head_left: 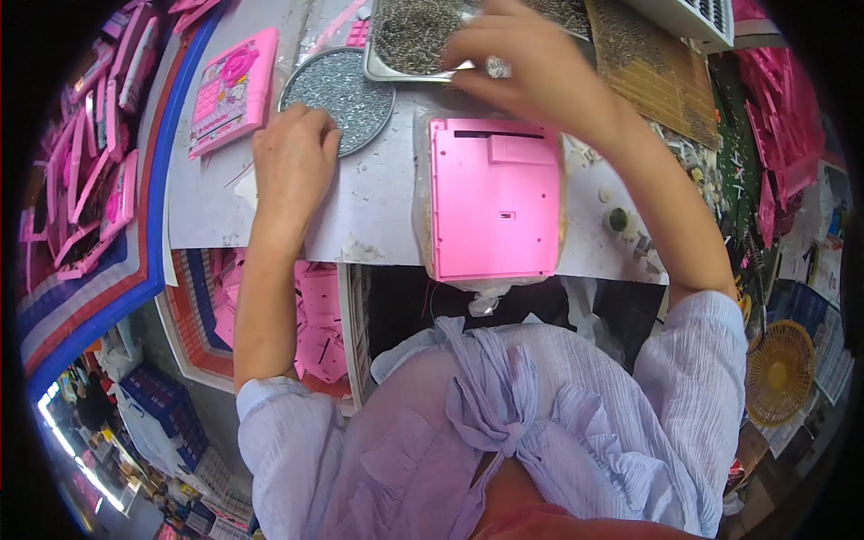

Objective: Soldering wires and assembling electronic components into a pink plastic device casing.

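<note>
My left hand (297, 155) is at the near left edge of a round dish (340, 97) full of small silvery screws. Its fingers curl downward, hiding whatever is in them. Over a metal tray (416, 40) of tiny dark metal parts, my right hand (517, 56) reaches with thumb and forefinger apart. A silvery glint shows between thumb and palm; I cannot tell whether it is held. Between my arms a flat pink plastic housing (495, 202) lies on a clear-wrapped pad at the table's front edge. It has a slot across its top and several small holes.
A pink toy case with a printed panel (232, 94) lies at the left of the table. Pink parts pile up in a striped-edged bin (148, 211) far left. More pink pieces fill a crate (319, 333) below. Cardboard (652, 67) with small metal bits lies right.
</note>
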Motion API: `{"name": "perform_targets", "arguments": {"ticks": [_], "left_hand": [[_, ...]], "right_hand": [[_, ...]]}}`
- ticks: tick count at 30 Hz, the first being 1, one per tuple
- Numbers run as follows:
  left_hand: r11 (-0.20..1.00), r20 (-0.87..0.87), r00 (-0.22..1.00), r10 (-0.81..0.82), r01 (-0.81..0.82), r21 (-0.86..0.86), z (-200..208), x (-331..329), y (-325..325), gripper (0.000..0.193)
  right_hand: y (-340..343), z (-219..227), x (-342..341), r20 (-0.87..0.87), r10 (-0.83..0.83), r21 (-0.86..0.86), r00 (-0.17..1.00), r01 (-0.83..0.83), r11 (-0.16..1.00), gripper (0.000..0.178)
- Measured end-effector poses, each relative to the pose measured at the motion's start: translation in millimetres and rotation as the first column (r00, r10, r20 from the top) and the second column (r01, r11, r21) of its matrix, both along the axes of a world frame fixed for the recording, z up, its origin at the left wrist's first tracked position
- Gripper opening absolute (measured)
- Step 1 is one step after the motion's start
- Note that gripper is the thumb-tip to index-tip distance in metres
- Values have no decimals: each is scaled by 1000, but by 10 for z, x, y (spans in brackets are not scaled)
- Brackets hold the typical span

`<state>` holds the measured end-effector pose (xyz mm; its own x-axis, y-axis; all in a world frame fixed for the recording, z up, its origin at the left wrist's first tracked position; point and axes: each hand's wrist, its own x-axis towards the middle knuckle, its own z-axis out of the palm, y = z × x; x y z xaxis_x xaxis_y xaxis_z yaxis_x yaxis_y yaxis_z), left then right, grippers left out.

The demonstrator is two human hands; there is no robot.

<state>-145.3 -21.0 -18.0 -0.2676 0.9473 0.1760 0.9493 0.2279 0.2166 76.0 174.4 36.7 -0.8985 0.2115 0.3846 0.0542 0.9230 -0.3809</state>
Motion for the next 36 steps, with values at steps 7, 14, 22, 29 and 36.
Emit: {"name": "perform_targets", "arguments": {"ticks": [7, 14, 22, 29, 36], "left_hand": [[993, 65, 997, 34, -40, 106, -82, -23, 7, 14], [993, -34, 999, 31, -27, 119, -172, -109, 67, 22], [989, 530, 846, -62, -18, 144, 194, 446, -208, 15], [849, 259, 811, -525, 477, 226, 327, 1366, -223, 11], [771, 292, 716, -634, 560, 303, 250, 1575, -38, 12]], "right_hand": [[-386, -416, -1161, 397, 29, 457, 917, -226, 860, 14], [-278, -572, -1267, 41, -41, 441, 998, 19, 897, 15], [-329, 43, 321, -79, -14, -61, 997, 9, 998, 8], [-797, -369, 1337, -51, -247, -216, 968, 231, 949, 17], [-716, -440, 1373, -81, -229, -230, 970, 205, 951, 22]]}}
